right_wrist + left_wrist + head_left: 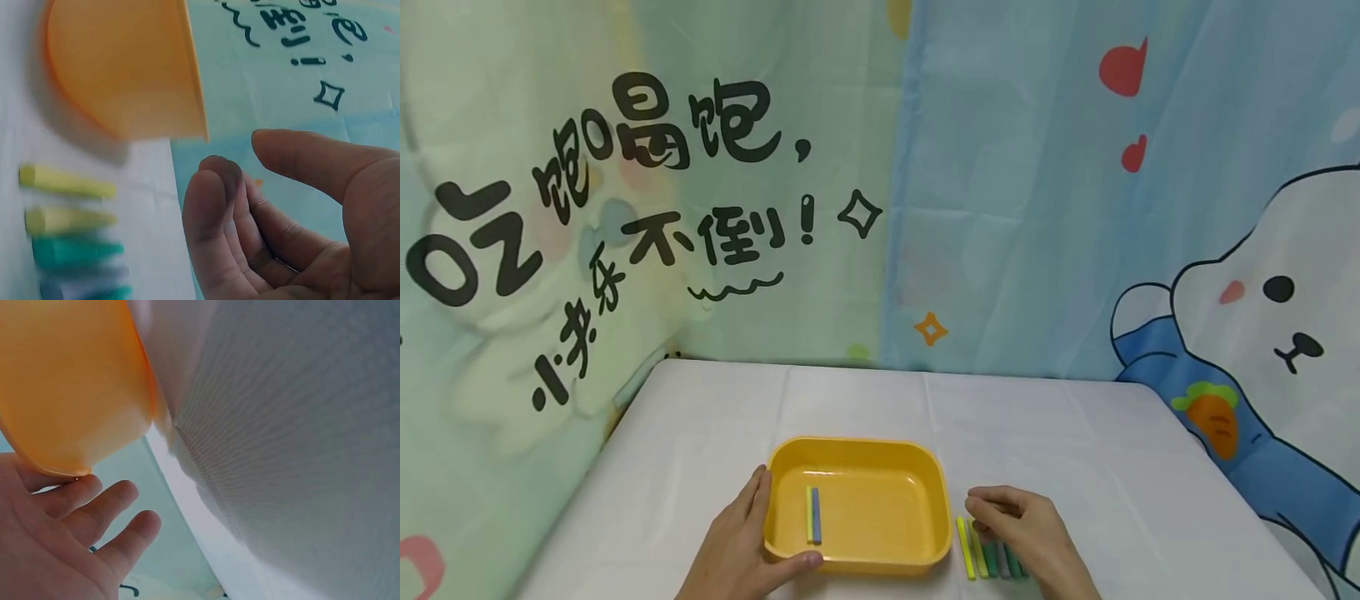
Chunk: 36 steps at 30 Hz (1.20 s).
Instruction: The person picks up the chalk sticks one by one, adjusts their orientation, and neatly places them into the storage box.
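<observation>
In the lower middle of the head view, a shallow yellow plastic tray with rounded corners (880, 521) sits on a white cloth-covered table (1075, 450), and the left hand (741, 537) rests at its near left corner, fingers loosely straight along the left wall and thumb along the near edge, probably to keep the light tray from sliding. Inside, left of the tray's middle, a slim yellow-green stick (809, 515) and a slim blue stick (816, 517) lie side by side. Just right of the tray is a row of slim yellow, green and greyish sticks (965, 548), set roughly parallel, perhaps so that each can be picked out singly. The right hand (1033, 533) hangs over that row with nothing in its fingers; the right wrist view shows thumb and forefinger apart. That hand covers part of the row in the head view, so the sticks there cannot be counted surely, and the right wrist view blurs the lower ones, leaving their colours uncertain. The left wrist view cuts off most of the tray and hides the thumb, so how firmly the left hand presses cannot be told.
</observation>
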Motion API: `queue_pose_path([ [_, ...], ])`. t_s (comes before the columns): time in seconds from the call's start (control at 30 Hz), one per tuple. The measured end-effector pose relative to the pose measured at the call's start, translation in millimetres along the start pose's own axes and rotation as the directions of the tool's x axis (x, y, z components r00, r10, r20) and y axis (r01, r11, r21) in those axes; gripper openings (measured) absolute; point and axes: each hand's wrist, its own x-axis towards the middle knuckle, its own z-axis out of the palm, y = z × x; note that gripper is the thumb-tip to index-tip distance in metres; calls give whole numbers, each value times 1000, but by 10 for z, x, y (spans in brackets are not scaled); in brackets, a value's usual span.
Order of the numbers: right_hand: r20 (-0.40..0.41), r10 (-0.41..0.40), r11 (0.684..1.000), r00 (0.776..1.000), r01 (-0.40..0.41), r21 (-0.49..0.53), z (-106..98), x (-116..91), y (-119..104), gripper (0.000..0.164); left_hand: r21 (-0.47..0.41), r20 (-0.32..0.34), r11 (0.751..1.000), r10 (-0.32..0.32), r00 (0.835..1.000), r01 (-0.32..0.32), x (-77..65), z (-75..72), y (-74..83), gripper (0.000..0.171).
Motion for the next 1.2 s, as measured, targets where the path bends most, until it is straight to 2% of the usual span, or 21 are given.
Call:
queue_pose_path([
  [0.3, -74, 8, 995, 997, -16, -100, -359, 58, 189, 55, -4, -28, 1000, 20, 999, -21, 2, -7, -5, 126],
  [0.5, -76, 4, 984, 997, -18, -175, -492, 89, 302, 60, -2, -24, 1000, 24, 999, -24, -1, -16, -3, 126],
  [0.63, -74, 26, 968, 997, -44, -248, -498, 104, 363, 57, -4, -20, 1000, 25, 999, -25, -7, -16, -8, 126],
  [0.87, -91, 46, 948, 995, -72, -311, -428, 114, 426, 47, -15, -13, 1000, 11, 1000, -11, -5, -9, -15, 126],
  [1.2, -78, 8, 925, 997, -37, -379, -320, 133, 474, 36, -14, -3, 1000, 0, 1000, 0, -17, 1, -11, 128],
])
